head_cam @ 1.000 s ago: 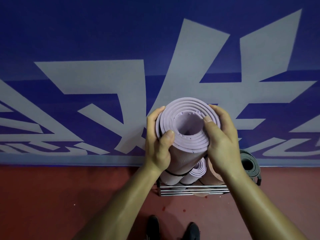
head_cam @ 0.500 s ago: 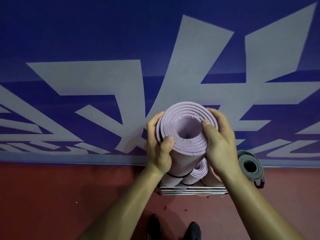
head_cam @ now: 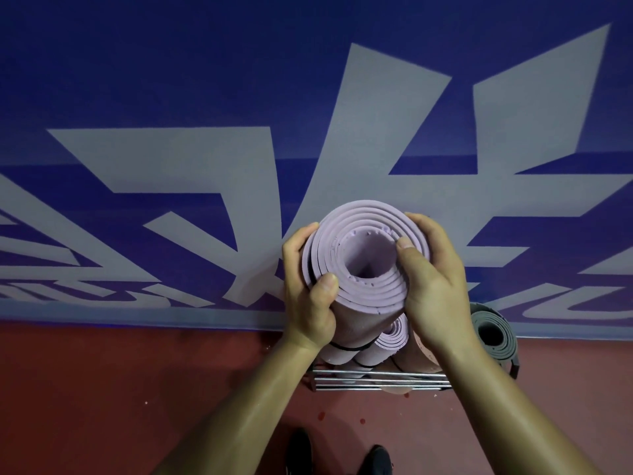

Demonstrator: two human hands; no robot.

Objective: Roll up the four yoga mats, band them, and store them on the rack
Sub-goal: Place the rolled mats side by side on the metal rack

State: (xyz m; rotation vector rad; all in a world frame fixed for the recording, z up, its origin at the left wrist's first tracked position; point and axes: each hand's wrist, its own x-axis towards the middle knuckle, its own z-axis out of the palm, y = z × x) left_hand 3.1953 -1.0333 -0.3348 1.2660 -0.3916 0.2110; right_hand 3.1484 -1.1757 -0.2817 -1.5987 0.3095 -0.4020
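Clasping rolled mat [head_cam: 373, 296] between fingers [head_cam: 325, 286]

Left hand [head_cam: 308, 293]: curling round the left side of the lilac rolled mat [head_cam: 359, 303], fingers wrapping behind it, left thumb [head_cam: 328, 285] pressing on the near rim of the coil.
Right hand [head_cam: 436, 289]: gripping the right side of the same roll, fingers reaching over its far edge, right thumb [head_cam: 407, 250] lying across the coiled end beside the hollow core.
Left forearm [head_cam: 246, 406]: reaching up bare from the lower middle.
Right forearm [head_cam: 507, 406]: coming in bare from the lower right.
Feet: standing in dark shoes [head_cam: 299, 450] between the forearms.
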